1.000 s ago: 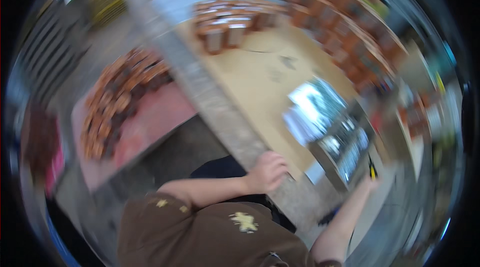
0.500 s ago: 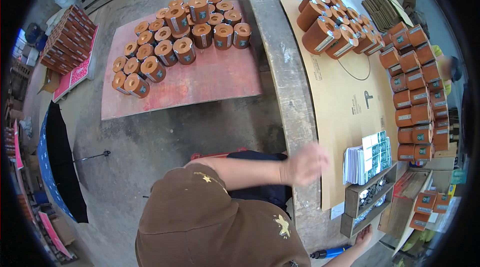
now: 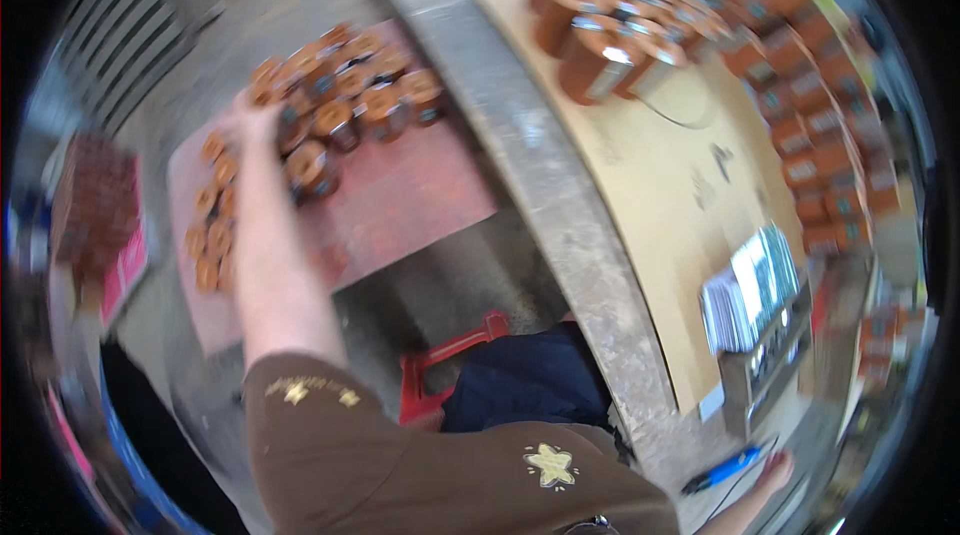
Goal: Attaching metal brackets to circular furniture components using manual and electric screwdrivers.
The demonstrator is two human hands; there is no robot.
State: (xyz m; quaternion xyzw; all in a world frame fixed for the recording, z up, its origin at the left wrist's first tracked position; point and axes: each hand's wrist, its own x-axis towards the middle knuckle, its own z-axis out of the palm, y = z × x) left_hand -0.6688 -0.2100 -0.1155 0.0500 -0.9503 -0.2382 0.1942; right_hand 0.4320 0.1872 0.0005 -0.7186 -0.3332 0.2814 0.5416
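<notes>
Low at the near desk edge, the right hand [image 3: 775, 470] rests beside a blue pen [image 3: 722, 470]; whether its grip is closed cannot be told. Farther off, the left hand [image 3: 255, 115] reaches among orange spools [image 3: 335, 120] on the red board [image 3: 420, 195], its grip blurred, touching the nearest spool.

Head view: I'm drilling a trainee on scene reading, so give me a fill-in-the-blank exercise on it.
1. The left hand reaches the orange spools on the ___ board.
2. The right hand lies near a ___ pen.
3. The sleeve is ___.
Missing: red; blue; brown
</notes>
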